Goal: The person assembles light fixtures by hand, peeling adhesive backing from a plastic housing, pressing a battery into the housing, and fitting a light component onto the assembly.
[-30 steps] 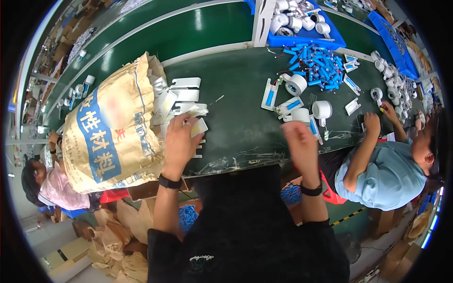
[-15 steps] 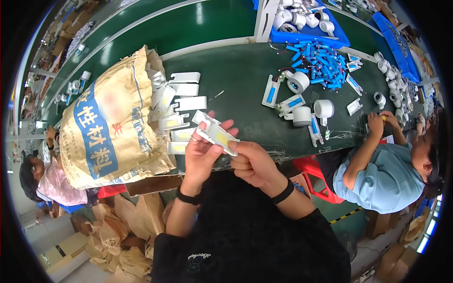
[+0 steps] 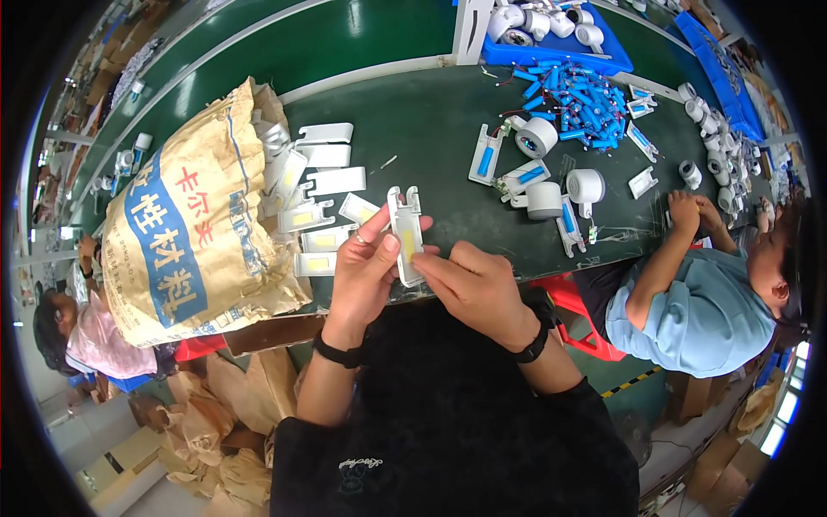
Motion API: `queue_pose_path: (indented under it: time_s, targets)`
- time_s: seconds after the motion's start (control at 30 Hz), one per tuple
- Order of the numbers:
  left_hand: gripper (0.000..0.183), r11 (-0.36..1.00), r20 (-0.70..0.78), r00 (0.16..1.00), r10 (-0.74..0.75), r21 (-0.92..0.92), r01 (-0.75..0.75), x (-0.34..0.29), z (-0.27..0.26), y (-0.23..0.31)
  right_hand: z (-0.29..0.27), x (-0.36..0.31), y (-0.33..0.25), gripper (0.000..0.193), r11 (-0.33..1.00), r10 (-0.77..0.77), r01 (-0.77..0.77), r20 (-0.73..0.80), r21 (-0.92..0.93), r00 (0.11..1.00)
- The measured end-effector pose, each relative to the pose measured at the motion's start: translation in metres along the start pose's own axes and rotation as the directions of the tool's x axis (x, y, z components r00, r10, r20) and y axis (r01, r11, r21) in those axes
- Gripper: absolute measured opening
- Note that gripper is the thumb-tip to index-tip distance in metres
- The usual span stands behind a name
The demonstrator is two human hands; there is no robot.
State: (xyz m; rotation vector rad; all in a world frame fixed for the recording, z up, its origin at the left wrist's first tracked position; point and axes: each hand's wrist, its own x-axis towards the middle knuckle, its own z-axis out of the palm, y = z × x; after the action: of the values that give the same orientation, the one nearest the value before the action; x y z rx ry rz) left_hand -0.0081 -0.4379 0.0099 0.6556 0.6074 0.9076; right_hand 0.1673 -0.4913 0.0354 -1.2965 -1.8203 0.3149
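Over counter (image 3: pixel 431 155) front edge, left hand (image 3: pixel 366 267) and right hand (image 3: pixel 469 284) both gripping white panel (image 3: pixel 405 233), sack (image 3: pixel 189 224) crowding left, panel's lower end hidden by fingers.

Sack (image 3: pixel 185 224) lies on table (image 3: pixel 431 112) at left, w/ flat plates (image 3: pixel 323 185) just right of it. Cylinder pile (image 3: pixel 573 95) is far right, tray (image 3: pixel 551 39) behind it. Another person's hand (image 3: pixel 685 211) rests at table's right edge.

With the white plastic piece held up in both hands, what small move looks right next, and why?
Probably peel or press at the yellow patch: the left hand grips the white plastic piece upright, and the right hand has its fingertips at the lower edge.
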Motion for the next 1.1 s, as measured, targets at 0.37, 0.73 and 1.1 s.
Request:
queue_pose_path:
  time_s: [0.37, 0.73, 1.1]
  targets:
    - [0.05, 0.997, -0.009, 0.999, -0.051, 0.065, 0.051, -0.002, 0.003, 0.0, 0.006, -0.004, 0.002, 0.02, 0.986, 0.11, -0.101, -0.064, 0.132, 0.992]
    - [0.049, 0.998, 0.005, 0.998, -0.066, 0.011, 0.066, -0.001, 0.011, -0.002, -0.004, -0.009, -0.002, 0.017, 0.998, -0.044, 0.042, -0.032, -0.057, 0.999]
    - [0.043, 0.986, 0.047, 0.988, -0.149, 0.083, 0.145, 0.011, 0.039, -0.007, -0.034, -0.034, 0.039, 0.011, 0.727, 0.542, -0.403, -0.105, 0.556, 0.834]
